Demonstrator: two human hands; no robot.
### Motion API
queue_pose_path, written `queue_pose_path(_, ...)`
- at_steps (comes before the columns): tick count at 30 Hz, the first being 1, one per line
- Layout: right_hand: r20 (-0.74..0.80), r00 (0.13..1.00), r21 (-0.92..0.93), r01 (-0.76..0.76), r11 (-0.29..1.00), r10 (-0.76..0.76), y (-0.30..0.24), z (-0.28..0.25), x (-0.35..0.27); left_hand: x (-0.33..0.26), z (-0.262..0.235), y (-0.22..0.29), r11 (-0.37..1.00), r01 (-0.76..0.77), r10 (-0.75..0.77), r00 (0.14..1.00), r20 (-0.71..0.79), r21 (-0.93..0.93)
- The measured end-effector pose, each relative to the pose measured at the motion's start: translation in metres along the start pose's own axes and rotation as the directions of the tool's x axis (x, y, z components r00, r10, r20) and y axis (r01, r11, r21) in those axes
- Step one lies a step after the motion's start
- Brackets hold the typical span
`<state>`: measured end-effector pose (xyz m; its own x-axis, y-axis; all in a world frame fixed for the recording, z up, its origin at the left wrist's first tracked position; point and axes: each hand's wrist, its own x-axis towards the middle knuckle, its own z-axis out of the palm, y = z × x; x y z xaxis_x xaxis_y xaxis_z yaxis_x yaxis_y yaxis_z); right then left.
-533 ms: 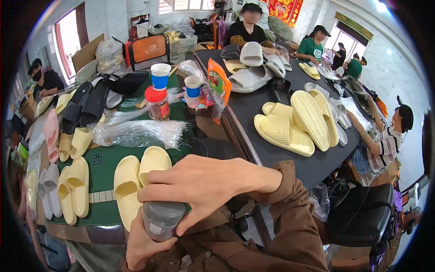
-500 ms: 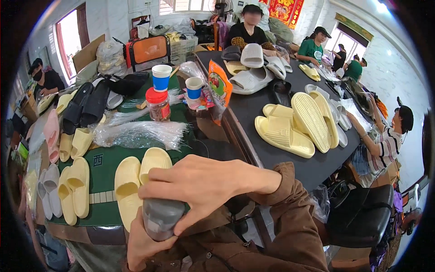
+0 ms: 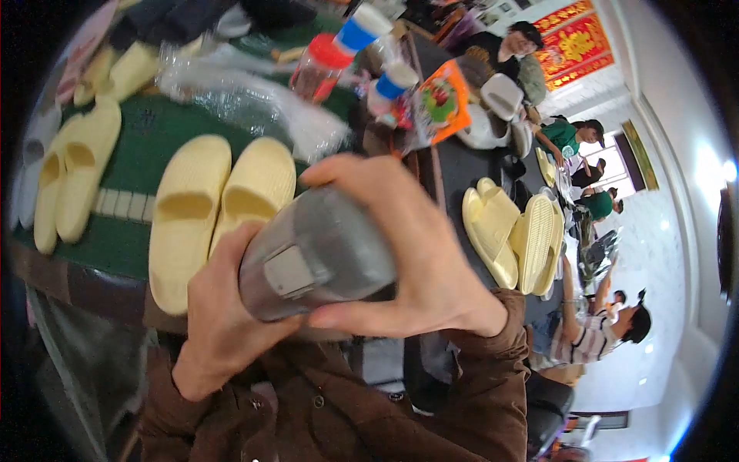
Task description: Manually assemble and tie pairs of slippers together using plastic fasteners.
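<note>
A drinking bottle (image 3: 289, 269) with a wide grey lid (image 3: 342, 231) is held tilted in front of my chest, its top to the upper right. My left hand (image 3: 219, 308) wraps round its lower body. The fingers and thumb of my right hand (image 3: 419, 262) curve round the lid. The bottle's base is hidden behind my left hand. Just beyond my left hand lies a pair of pale yellow slides (image 3: 188, 208), side by side on the green mat (image 3: 127, 165).
Clear plastic bags (image 3: 254, 96), a red-lidded jar (image 3: 315, 73), paper cups (image 3: 396, 79) and an orange packet (image 3: 443, 100) lie further back. More yellow slides (image 3: 500, 227) rest on the dark table to the right. Several people, including one in a striped shirt (image 3: 589, 335), sit around it.
The bottle has been raised from my lap and tipped to the right, with both hands still on it. The whole view has turned and shifted.
</note>
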<state>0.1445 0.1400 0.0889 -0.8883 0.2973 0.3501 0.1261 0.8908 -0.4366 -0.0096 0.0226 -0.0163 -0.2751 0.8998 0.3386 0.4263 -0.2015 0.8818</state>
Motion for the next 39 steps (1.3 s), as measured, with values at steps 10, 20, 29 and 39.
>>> queue_pose_path(10, -0.512, 0.816, -0.189, -0.413, 0.891, 0.269, 0.001, -0.053, -0.013, 0.023, -0.003, 0.004, 0.898, -0.439, 0.439, 0.898, 0.005, -0.035)
queue_pose_path(20, -0.573, 0.720, -0.434, -0.672, 0.599, 0.392, 0.101, -0.098, -0.030, -0.011, -0.046, -0.020, 0.964, -0.167, 0.258, 0.784, 0.564, -0.209)
queue_pose_path(29, -0.520, 0.705, -0.484, -0.708, 0.513, 0.482, 0.183, -0.082, -0.039, -0.009, -0.045, -0.022, 0.951, -0.159, 0.281, 0.801, 0.529, -0.266)
queue_pose_path(39, -0.550, 0.595, -0.323, -0.799, 0.508, 0.586, 0.216, -0.078, -0.041, -0.002, -0.039, -0.020, 0.942, -0.168, 0.294, 0.833, 0.468, -0.291)
